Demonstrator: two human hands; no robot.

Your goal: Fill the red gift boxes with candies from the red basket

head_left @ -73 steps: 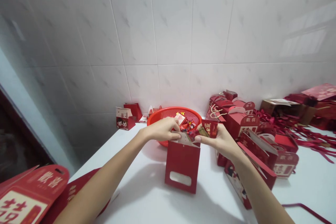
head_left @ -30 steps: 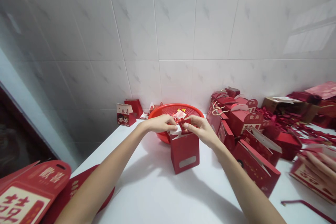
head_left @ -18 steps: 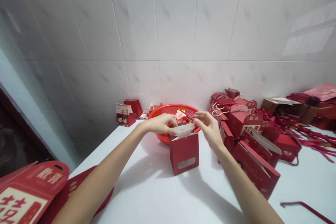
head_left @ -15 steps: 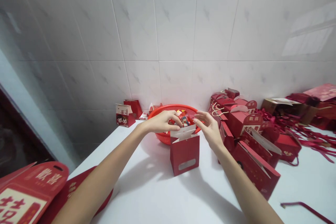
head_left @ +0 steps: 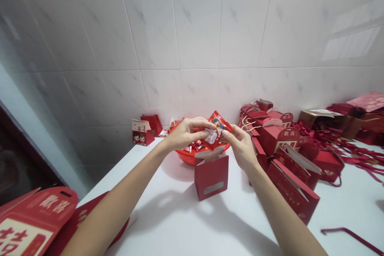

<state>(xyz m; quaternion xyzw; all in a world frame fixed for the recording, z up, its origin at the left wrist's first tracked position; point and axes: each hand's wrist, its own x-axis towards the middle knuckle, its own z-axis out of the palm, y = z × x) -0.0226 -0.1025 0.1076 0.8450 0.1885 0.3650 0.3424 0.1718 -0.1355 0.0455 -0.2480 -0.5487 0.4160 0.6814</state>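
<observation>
A red printed candy packet [head_left: 215,135] is pinched between my two hands, raised just above the open gift box. My left hand [head_left: 192,131] has its thumb and fingers closed on the packet's left side. On the opposite side, my right hand [head_left: 239,144] grips the packet's edge. Below stands a small red paper gift box [head_left: 211,177], upright with its top flaps open; its inside is hidden. Behind it sits a red plastic basket [head_left: 186,157] holding several wrapped candies [head_left: 196,145], partly covered by my left hand.
Several red gift boxes [head_left: 279,136] crowd the right side, with a heap of dark red ribbons [head_left: 339,148] beyond. One ribbon piece [head_left: 345,230] lies near right. Two small boxes [head_left: 142,133] stand back left. Large red boxes [head_left: 39,216] fill the near left corner. A tiled wall [head_left: 198,40] rises behind.
Both hands, which hovered over the basket and box with nothing visible in them, now hold a red candy packet between them. The gift box stays in place.
</observation>
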